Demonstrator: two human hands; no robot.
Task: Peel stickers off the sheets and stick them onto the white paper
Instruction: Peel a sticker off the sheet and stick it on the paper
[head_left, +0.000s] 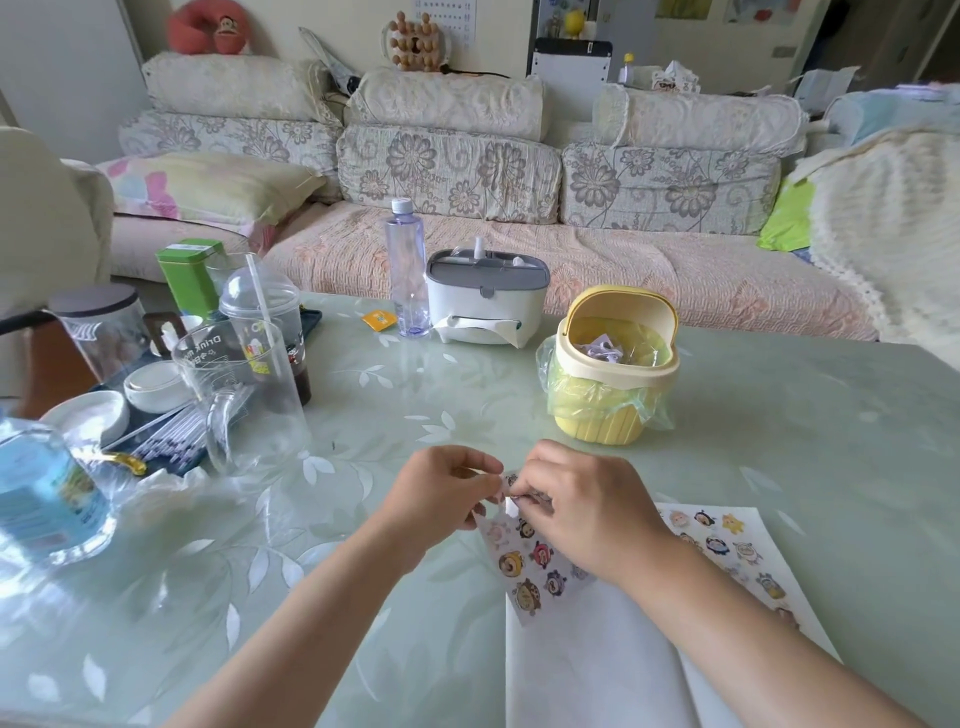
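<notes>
A sticker sheet (524, 566) with small cartoon faces is held above the table, in the lower middle of the view. My left hand (441, 493) pinches its top left edge. My right hand (587, 514) pinches a sticker at the top of the same sheet, fingers closed on it. Under my right arm lies the white paper (597, 665). Several cartoon stickers (727, 545) are stuck along the paper's right part. My right forearm hides part of the paper.
A yellow mini trash bin (613, 369) with a plastic liner stands behind my hands. A tissue box (485, 296) and a clear bottle (406, 270) stand further back. Glass jugs (244, 395), cups and dishes crowd the table's left side. A sofa lies beyond.
</notes>
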